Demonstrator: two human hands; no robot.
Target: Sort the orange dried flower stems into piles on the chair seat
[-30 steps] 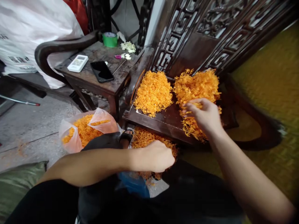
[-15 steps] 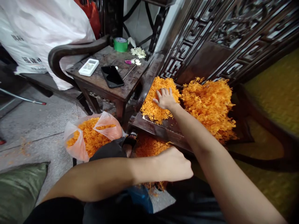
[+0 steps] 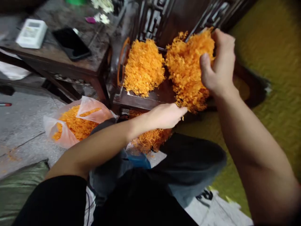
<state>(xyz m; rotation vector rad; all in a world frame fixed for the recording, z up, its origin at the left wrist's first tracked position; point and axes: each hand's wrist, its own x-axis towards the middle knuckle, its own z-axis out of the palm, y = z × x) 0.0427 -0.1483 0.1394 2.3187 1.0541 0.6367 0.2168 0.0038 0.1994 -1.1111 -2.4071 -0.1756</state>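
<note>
Orange flower pile sits on the wooden seat, long way from backrest toward you, your right hand cupped half-open at its right side, left hand bunched at its near end, grip unclear.

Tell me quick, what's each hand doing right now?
Left hand: closed, by the lower edge of the right-hand orange heap; can't tell if it grips any.
Right hand: open, curved round that heap's right side.
</note>
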